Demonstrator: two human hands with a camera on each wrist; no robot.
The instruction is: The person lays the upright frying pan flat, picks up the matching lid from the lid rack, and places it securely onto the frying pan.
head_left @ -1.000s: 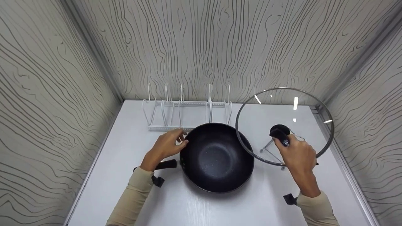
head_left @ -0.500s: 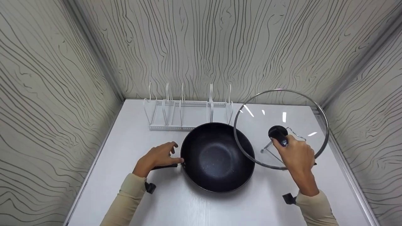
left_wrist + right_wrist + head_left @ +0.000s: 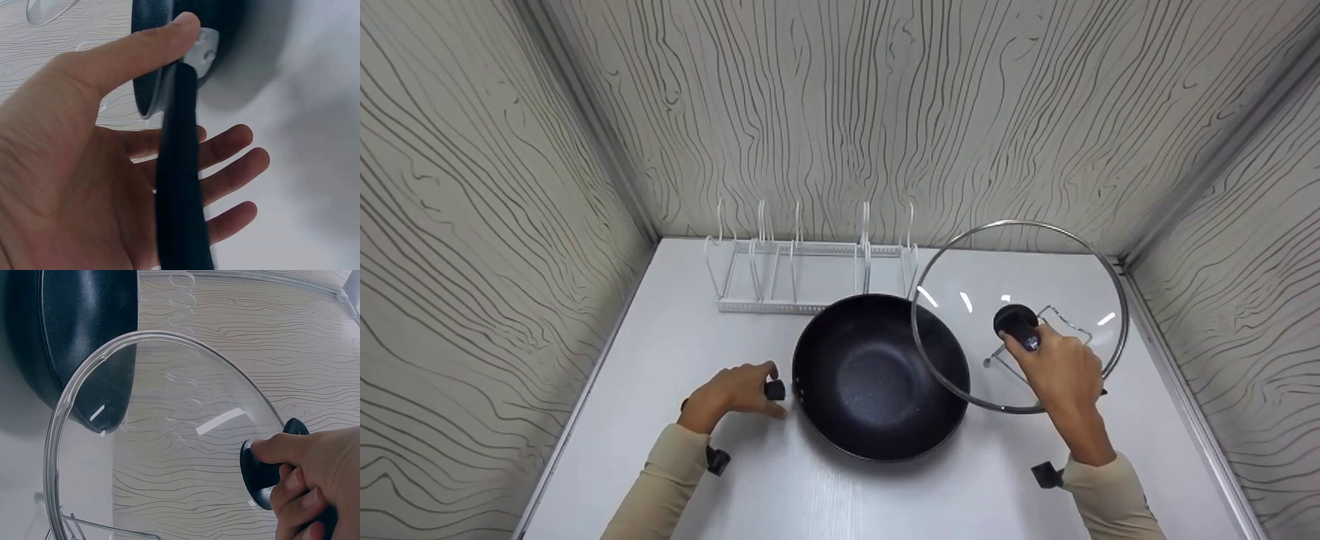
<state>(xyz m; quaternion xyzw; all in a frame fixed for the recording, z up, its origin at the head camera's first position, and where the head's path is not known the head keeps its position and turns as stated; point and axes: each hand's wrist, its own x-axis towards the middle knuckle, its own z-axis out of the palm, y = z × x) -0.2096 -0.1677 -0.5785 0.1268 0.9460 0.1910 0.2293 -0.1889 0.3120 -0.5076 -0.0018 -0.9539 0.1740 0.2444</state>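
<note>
A black wok (image 3: 877, 379) sits on the white table, its handle (image 3: 183, 163) pointing left. My left hand (image 3: 739, 390) is around that handle, with the thumb on one side and the fingers spread loosely on the other; in the left wrist view they are not curled tight on it. To the right, my right hand (image 3: 1061, 371) grips the black knob (image 3: 1016, 326) of a round glass lid (image 3: 960, 270) with a metal rim. The lid is held above the table, and its left edge overlaps the wok in the head view.
A white wire rack (image 3: 769, 306) with upright loops stands behind the wok, near the back wall. Through the glass a small wire stand (image 3: 988, 361) shows on the table. Wood-patterned walls enclose the back and both sides.
My left hand has come down from the wok's upper left rim to its handle. The lid in my right hand has shifted slightly left and toward me. The wok has stayed in place.
</note>
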